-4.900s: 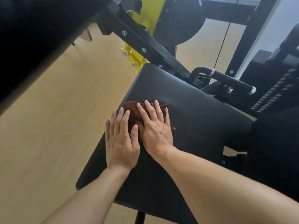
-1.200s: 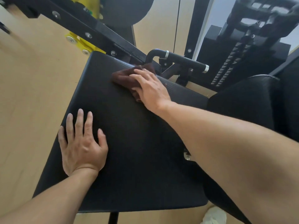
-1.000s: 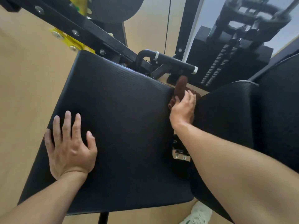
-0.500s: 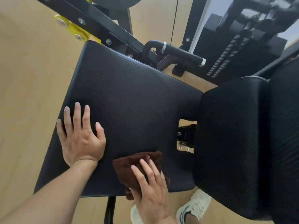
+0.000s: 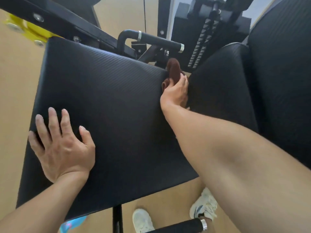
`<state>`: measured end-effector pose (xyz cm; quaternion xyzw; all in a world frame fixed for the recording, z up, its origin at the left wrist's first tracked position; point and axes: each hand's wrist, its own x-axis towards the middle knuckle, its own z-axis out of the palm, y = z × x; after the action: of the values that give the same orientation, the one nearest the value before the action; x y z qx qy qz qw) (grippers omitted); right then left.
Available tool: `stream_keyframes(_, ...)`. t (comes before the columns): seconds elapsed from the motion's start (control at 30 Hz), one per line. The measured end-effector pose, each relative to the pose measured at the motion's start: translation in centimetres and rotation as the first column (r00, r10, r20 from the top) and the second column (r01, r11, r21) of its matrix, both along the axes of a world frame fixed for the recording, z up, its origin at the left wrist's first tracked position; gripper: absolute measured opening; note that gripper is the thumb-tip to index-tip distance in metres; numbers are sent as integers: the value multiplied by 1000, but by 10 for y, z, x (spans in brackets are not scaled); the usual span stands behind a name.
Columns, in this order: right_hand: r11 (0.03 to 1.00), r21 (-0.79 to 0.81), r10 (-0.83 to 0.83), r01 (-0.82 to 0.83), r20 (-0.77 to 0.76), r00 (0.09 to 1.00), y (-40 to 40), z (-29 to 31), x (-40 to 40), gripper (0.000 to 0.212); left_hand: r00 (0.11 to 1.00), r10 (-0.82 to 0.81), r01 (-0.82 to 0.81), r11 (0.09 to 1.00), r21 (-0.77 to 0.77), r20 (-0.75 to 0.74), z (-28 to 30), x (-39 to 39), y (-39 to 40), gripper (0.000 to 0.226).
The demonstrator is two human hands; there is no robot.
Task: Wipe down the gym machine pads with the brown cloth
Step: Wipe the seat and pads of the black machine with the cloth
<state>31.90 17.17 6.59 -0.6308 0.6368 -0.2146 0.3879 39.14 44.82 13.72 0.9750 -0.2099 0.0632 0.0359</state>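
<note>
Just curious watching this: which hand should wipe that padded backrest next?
The right hand, probably: it grips the brown cloth right beside the back pad. The left hand lies flat on the seat pad.

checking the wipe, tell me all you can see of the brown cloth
The cloth is dark brown, soft and towel-like, bunched into a thick fold. The right hand grips its lower part, pressing it into the gap between the seat pad and the back pad; its rounded upper end sticks up, near the seat's far corner.
</note>
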Motion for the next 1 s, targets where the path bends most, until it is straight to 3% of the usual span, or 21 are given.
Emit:
stream_keyframes(0.2,992,78,107,-99,-114,988,58,15,-54,46,1000,-17,17,1000,18,-15,2,0,2,62)
stream_keyframes(0.27,971,93,228,-219,-107,968,98,30,-85,42,999,-17,17,1000,24,-35,4,0,2,63)
stream_keyframes(0.37,882,60,471,-468,-153,869,155,41,-139,42,999,-16,17,1000,21,-50,5,0,2,63)
stream_keyframes(0.43,842,48,534,-537,-219,817,193,39,-173,44,999,-19,21,999,25,-47,5,0,1,63)
stream_keyframes(0.57,855,36,512,-518,-229,828,236,27,-197,55,999,-21,23,999,44,-37,4,0,2,63)
stream_keyframes(1.0,966,26,259,-257,-111,960,178,1,-176,54,999,-32,33,999,22,-34,2,-1,1,64)
